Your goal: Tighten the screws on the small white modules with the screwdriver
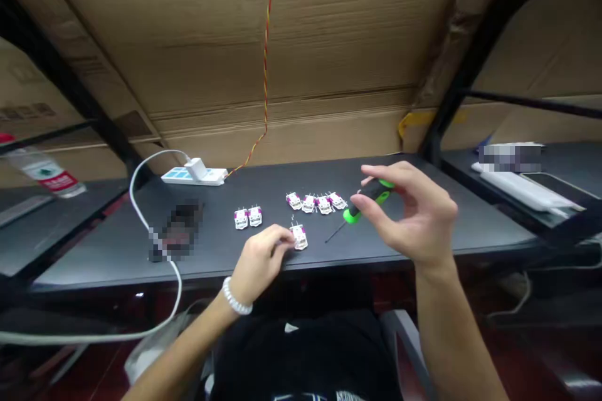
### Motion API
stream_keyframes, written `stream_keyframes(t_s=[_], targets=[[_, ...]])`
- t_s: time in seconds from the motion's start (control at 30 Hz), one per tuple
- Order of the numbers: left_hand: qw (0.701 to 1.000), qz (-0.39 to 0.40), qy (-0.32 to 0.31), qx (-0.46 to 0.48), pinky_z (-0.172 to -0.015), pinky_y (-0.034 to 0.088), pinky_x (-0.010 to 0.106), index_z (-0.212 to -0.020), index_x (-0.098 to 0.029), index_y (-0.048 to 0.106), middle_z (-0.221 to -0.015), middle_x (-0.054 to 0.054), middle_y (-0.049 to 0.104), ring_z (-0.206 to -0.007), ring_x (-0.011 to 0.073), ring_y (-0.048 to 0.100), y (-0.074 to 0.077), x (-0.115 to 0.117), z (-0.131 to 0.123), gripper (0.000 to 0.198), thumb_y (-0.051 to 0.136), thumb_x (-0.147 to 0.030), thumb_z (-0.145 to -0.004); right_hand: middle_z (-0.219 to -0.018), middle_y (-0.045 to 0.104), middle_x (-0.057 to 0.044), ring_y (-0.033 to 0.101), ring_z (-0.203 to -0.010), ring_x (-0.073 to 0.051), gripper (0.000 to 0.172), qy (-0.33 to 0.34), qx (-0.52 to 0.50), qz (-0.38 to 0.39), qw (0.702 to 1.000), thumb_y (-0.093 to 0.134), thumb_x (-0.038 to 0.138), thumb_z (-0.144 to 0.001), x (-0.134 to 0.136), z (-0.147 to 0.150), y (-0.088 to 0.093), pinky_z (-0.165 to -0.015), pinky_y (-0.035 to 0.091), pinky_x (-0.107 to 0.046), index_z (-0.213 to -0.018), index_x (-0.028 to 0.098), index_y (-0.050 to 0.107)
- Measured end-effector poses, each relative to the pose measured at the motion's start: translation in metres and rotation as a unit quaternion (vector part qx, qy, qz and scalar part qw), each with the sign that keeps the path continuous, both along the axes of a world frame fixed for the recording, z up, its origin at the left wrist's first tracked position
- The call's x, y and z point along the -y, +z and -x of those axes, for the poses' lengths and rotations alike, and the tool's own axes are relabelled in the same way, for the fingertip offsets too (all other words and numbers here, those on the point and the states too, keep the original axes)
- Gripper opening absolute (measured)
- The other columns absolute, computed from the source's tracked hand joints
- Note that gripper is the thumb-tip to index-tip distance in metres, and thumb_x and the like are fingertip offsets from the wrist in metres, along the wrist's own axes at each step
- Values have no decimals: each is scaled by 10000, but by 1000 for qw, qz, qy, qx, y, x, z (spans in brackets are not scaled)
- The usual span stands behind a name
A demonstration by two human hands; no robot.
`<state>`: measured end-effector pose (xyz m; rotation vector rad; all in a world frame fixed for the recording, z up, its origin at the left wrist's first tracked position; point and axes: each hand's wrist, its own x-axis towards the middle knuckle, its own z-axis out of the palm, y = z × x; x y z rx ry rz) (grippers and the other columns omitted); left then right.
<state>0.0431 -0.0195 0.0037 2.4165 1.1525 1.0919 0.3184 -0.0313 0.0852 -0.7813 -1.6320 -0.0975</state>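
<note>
**Screwdriver up, switch pinned**

Right hand right of centre pinches the green screwdriver, tip angled down-left. Left hand at lower centre presses fingertips on a white switch part near the desk edge.

- I can't identify the pixelated object near the table's front-left edge.
- My right hand hides much of the screwdriver handle, and its tip is too thin to read.
- My left hand covers one side of the white connector.
- The picture's left edge cuts off the bottle.
</note>
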Motion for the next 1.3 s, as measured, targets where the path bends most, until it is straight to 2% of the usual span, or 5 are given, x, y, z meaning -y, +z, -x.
stream_keyframes(t_s=[0.17, 0.37, 0.67, 0.87, 1.3], targets=[[999, 29, 19, -18, -872, 599, 313, -933, -221, 740, -952, 28, 828, -895, 203, 773, -7, -7, -8, 173, 613, -168, -1038, -945, 753, -41, 723, -808, -223, 367, -6, -2, 6, 1000, 868, 240, -883, 1, -2, 0, -707, 605, -392, -1237, 293, 788], [995, -69, 35, -69, -838, 570, 332, -945, -220, 750, -919, 30, 827, -852, 204, 749, -17, -6, -11, 221, 578, -156, -1069, -944, 761, -38, 726, -819, -227, 373, -6, -2, 8, 1000, 871, 237, -880, 1, -1, 0, -708, 608, -394, -1238, 303, 789], [978, -159, 16, -137, -806, 565, 320, -995, -204, 763, -937, 48, 834, -832, 193, 759, -20, 2, -8, 307, 492, -91, -1086, -947, 762, -42, 724, -824, -227, 365, -7, 4, 2, 1000, 867, 232, -885, 1, -2, 1, -717, 612, -398, -1236, 289, 787], [976, -188, 27, -105, -766, 550, 315, -986, -191, 738, -898, 39, 824, -784, 194, 745, -22, 0, -12, 240, 535, -131, -1099, -920, 761, -33, 718, -797, -211, 360, -2, 8, -11, 1000, 874, 235, -879, -1, -1, 1, -689, 599, -371, -1227, 270, 787], [985, -156, 38, -58, -764, 544, 307, -955, -202, 740, -884, 13, 824, -777, 190, 745, -21, -6, -14, 178, 619, -146, -1073, -914, 757, -28, 716, -792, -202, 378, 6, 8, -14, 1000, 883, 216, -873, -1, -1, 2, -692, 585, -351, -1235, 277, 794]])
